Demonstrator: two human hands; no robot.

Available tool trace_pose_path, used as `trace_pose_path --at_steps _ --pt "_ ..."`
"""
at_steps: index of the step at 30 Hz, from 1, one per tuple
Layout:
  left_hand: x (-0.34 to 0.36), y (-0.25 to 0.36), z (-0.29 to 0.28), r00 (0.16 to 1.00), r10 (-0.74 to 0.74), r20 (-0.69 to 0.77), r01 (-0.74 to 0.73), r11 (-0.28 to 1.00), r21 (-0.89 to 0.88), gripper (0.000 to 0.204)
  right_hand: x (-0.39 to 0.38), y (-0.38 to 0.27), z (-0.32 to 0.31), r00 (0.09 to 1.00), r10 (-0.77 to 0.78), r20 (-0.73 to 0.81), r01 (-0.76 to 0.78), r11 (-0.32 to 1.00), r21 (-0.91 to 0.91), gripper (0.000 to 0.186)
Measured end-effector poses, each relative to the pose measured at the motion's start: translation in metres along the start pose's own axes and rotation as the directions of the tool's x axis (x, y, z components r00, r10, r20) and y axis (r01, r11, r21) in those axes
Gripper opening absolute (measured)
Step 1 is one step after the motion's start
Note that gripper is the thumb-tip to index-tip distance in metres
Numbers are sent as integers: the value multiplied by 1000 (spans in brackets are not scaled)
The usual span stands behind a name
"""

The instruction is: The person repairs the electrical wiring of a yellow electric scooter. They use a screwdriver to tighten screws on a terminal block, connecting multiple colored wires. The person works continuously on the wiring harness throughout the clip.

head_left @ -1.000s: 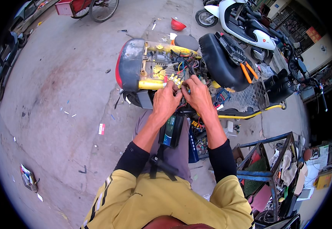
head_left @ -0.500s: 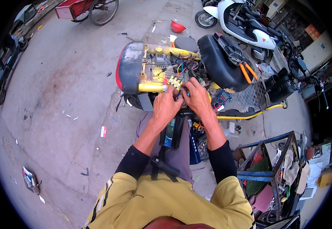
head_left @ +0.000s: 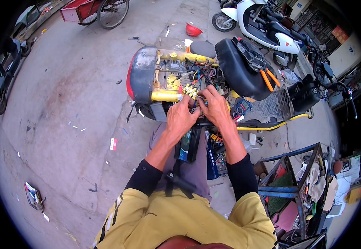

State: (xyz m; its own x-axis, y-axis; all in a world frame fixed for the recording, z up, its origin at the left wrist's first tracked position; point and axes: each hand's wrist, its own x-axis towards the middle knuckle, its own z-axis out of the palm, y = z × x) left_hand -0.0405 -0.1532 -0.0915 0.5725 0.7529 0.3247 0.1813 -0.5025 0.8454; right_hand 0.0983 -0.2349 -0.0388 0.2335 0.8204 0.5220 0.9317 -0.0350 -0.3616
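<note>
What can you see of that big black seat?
The black seat is long and rounded, with a smooth, slightly shiny skin that looks like vinyl or plastic. It lies slantwise to the right of the exposed wires, beyond the right hand, which does not touch it. A dark, ribbed object and two orange handles lie across its right side; its underside is hidden.

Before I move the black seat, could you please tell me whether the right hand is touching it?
Apart: the head view shows a gap, with scooter parts visible between the right hand and the black seat.
</note>
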Motion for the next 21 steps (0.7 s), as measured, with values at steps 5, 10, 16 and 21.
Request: trace_pose_path --at_steps 5,10,16,21 --pt "-4 5 -6 1000 27 9 -28 999 35 31 1 4 3 1000 25 2 -25 998 -57 13" --pt "-17 -8 0 992 113 -57 -114 993 -14 23 0 7 5 1000 -3 -26 2 1000 -26 17" --pt "-28 -11 -2 955 239 -173 -252 966 -58 20 2 5 -1 982 149 -118 -132 981 142 14" --pt "-25 -5 -8 961 223 -165 -236 970 -61 16 9 0 -20 934 357 -25 -222 632 743 24"
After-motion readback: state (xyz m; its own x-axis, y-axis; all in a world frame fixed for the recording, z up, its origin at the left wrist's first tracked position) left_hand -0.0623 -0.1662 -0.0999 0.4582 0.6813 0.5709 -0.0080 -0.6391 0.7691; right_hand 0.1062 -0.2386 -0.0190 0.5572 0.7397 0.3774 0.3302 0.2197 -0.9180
